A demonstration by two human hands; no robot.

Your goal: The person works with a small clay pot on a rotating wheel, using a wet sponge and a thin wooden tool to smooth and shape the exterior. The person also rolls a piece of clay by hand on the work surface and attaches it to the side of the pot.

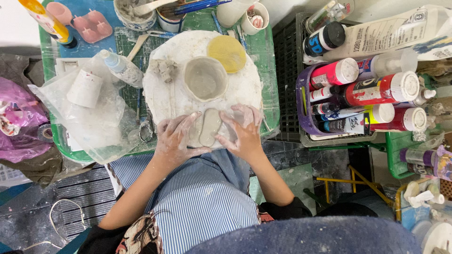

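Overhead view of my worktop [270, 101], read from its left edge to its right. At the left edge lies a crumpled clear plastic sheet [94, 127] carrying an upturned white paper cup [85, 88] and a small spray bottle [121, 67]. Toward the middle sits a round white board [174, 101], smeared with clay. On it, nearer the far edge, are a loose clay lump [165, 68], a grey clay bowl [205, 78] and, at the far right of the board, a flat yellow sponge [228, 52].

At the near edge of the board lies an oblong slab of grey clay [208, 127]. My left hand [175, 141] rests with fingers spread against the slab's left side; my right hand [245, 131] rests with fingers spread against its right side. Both hands are coated in clay and flank the slab, touching it rather than closing around it.

Beyond the worktop's right edge, a purple basket [306, 124] holds paint bottles [376, 89] lying on their sides, with red and white bodies and white caps. At the far edge stand cups of brushes [181, 11].
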